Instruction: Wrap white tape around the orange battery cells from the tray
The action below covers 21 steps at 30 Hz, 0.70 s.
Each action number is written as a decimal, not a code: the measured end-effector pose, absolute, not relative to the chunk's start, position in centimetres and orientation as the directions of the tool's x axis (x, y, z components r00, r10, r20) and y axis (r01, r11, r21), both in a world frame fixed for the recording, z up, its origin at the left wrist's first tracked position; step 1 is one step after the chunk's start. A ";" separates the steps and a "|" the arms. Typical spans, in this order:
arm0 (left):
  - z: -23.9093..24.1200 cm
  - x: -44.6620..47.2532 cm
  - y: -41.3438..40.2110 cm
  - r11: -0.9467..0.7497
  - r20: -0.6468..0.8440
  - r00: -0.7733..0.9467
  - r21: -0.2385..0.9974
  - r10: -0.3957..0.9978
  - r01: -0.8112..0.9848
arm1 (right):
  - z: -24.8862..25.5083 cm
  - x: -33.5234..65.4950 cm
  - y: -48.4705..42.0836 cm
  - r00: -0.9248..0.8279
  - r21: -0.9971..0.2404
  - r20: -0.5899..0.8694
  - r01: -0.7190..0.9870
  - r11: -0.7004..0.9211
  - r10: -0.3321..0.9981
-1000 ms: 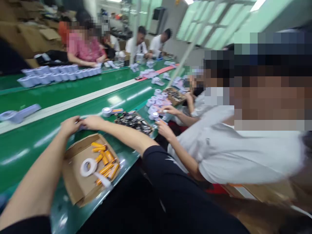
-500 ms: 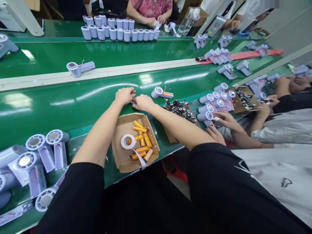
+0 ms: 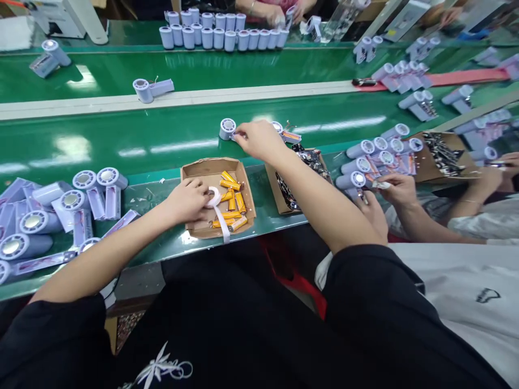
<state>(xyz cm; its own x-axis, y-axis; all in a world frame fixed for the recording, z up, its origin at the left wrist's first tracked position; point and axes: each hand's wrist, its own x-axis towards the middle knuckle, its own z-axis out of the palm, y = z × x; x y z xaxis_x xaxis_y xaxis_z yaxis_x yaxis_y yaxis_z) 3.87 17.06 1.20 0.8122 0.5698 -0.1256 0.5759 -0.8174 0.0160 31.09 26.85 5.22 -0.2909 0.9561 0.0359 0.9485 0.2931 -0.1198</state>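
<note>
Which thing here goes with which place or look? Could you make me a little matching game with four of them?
1. Left hand
2. Right hand
3. Batteries
4. Bottle

A. Clear, across the green belt
B. Touching a pale fan
C. Orange, lying in a cardboard box
D. Over the cardboard box, by the tape roll

Pairs: 1-D, 2-B, 3-C, 4-A

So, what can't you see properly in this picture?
All in the head view:
- The lilac fan's handle side: hidden by the right hand.
- Whether the left hand grips the tape roll: its own fingers hide that.
- Some black parts in their box: hidden by the right forearm.
- The clear bottle's top: cut off by the upper edge.
- Any print on the orange cylinders: too small.
</note>
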 end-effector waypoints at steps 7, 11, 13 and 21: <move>2.7 2.9 12.4 -0.801 0.247 0.767 0.073 0.592 0.595 | 5.3 28.6 10.3 -0.577 -0.566 -0.216 0.732 0.381 0.787; 3.2 0.8 9.3 -0.739 0.389 0.650 0.139 0.653 0.659 | 3.2 27.5 7.0 -0.820 -0.753 -0.115 0.440 0.489 0.561; 2.8 -0.4 8.2 -0.697 0.432 0.586 0.156 0.686 0.700 | 3.1 27.3 7.3 -0.891 -0.721 -0.161 0.400 0.566 0.424; 1.2 -0.9 5.2 -0.712 0.514 0.570 0.122 0.641 0.691 | 3.7 24.5 16.5 -0.555 0.002 -0.320 0.810 0.587 0.768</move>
<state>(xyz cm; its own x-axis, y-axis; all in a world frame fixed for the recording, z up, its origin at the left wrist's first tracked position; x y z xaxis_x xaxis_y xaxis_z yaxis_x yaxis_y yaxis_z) -0.90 5.23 1.18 0.5699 0.6412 0.5139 0.6913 -0.7122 0.1218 24.47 16.46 3.71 -0.5553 0.7677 -0.3198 0.8098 0.5866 0.0020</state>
